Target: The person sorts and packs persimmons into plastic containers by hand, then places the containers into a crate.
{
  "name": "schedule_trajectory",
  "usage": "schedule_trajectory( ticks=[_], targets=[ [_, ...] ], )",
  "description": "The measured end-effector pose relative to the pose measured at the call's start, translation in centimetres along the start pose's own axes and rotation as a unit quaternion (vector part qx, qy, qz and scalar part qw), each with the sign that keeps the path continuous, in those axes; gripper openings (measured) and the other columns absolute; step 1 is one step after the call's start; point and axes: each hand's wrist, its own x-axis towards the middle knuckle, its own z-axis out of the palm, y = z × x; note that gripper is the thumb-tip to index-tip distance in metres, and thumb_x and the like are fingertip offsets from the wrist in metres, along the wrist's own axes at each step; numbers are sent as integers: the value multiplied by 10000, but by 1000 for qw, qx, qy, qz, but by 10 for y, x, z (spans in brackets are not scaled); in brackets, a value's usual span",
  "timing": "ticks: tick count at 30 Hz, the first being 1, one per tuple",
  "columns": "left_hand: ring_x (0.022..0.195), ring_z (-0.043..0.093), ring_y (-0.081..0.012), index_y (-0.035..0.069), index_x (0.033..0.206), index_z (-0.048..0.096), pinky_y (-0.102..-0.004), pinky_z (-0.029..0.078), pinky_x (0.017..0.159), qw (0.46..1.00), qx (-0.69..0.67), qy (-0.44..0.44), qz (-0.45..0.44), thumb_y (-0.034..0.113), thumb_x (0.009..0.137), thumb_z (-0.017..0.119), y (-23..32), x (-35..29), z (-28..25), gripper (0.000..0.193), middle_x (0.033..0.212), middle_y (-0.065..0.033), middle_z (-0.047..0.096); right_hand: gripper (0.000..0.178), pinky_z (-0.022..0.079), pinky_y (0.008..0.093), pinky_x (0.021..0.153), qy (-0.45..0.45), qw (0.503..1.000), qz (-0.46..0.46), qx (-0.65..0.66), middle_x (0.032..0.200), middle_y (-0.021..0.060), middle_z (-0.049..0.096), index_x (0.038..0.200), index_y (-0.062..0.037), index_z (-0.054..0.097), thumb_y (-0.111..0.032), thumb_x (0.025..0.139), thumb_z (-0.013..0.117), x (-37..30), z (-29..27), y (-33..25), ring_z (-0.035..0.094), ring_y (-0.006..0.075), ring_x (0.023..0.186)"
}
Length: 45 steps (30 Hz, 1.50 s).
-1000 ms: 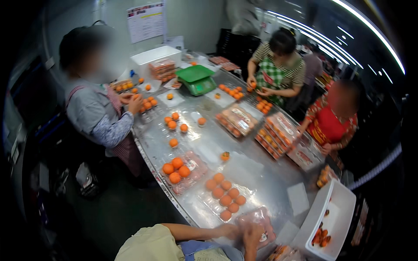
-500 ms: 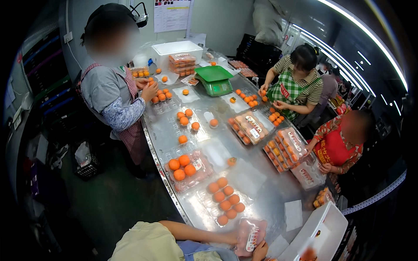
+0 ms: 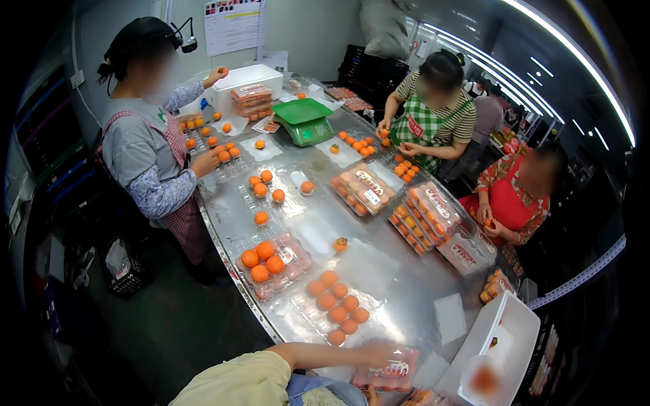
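Note:
A flat, clear plastic fruit box (image 3: 394, 369) with a pinkish, printed lid lies on the metal table (image 3: 291, 325) in front of me. My left hand (image 3: 376, 354) reaches across its far left side, its fingers smeared by motion. At the near left edge of the box are the fingertips of my right hand (image 3: 372, 396), bent against it; the rest of that hand is hidden. Just beyond, a clear tray (image 3: 308, 317) carries several round orange fruits (image 3: 337, 314). To its left, a closed box (image 3: 298, 267) has larger orange fruits (image 3: 259, 273) on top.
A white foam box (image 3: 497, 331) stands at the near right, beside a white sheet (image 3: 449, 318). Stacked fruit boxes (image 3: 425, 216) and a green scale (image 3: 302, 120) occupy the table farther off. Two co-workers stand at the right side and one at the left.
The box in front of me has turned and now lies flatter. My left hand has moved up over it; my right hand has shifted left along its near edge. The view has shifted slightly.

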Motion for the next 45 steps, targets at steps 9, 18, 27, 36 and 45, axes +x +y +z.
schedule_trajectory(
  ticks=[9,18,27,36,45],
  targets=[
    [1333,263,-311,147,1410,253,-501,231,1064,969,197,25,148,347,860,513,-43,14,15,640,1457,-75,272,477,447,349,586,-174,869,317,336,781,91,585,1005,-29,537,-485,909,431,-38,6,-84,563,239,689],
    [1358,217,-254,150,1390,307,-518,182,1077,952,237,-7,191,249,858,526,-32,2,3,585,1454,-36,279,417,492,245,710,-352,840,266,316,935,95,665,1015,2,589,-394,912,507,-35,33,-85,637,156,826],
    [894,587,-268,80,1065,603,-338,473,767,962,-102,253,1,63,768,606,-41,-94,-34,297,1001,-111,613,277,473,378,745,-71,971,-169,-154,887,95,620,980,-111,633,-248,740,660,-3,24,-158,583,288,863],
    [725,671,-219,-1,1007,570,-319,520,604,948,-226,210,-79,83,823,592,-80,-138,7,203,826,-134,654,324,373,423,910,-83,862,-383,-322,991,84,573,935,-109,631,-334,703,656,14,42,-153,488,277,1045],
    [603,575,-204,25,981,605,-341,466,572,982,-119,133,-63,267,877,522,-117,-119,49,276,693,-99,602,205,328,454,958,-59,828,-413,-375,1095,48,565,897,-103,630,-204,738,549,5,56,-131,471,254,1120]
  ],
)
